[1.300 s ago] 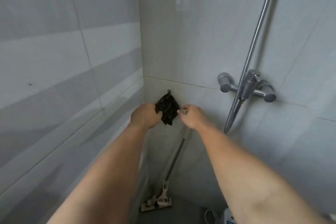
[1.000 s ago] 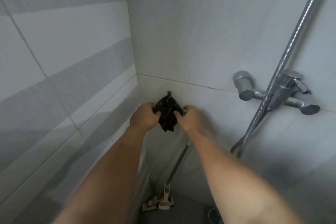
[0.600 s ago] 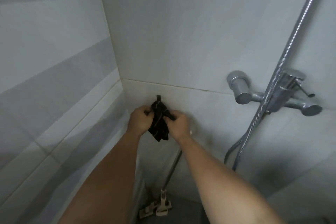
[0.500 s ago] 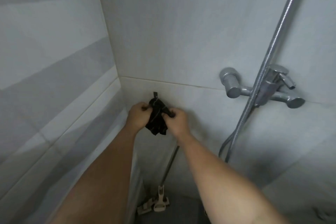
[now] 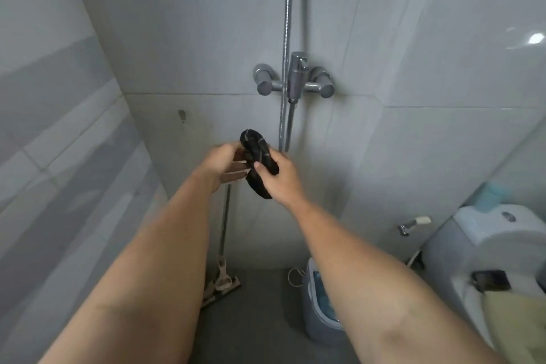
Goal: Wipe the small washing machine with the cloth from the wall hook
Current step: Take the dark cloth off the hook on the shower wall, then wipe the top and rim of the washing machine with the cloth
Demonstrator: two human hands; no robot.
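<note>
Wall hook (image 5: 181, 116) on the tiles at left is bare; the cloth (image 5: 258, 160) is off it, well clear to its right, bunched dark between both hands at chest height in front of the wall. Left hand (image 5: 226, 167): fingers loosely curled, half open, touching the cloth's left side, arm stretched forward. Right hand (image 5: 277, 177): closed round the cloth, thumb pressed on top, forearm angled in from the lower right.

Risks, as a guess: the cloth is wadded, so it may wipe badly unless shaken out, and the loose left hold could let it drop to the wet floor (image 5: 260, 319). A mop (image 5: 223, 245) leans on the wall below the hands, and the shower tap (image 5: 294, 80) sits above. The small washing machine (image 5: 322, 304), bluish tub low at right, is partly hidden behind the right arm; the toilet (image 5: 487, 245) crowds it, so reach looks tight.
</note>
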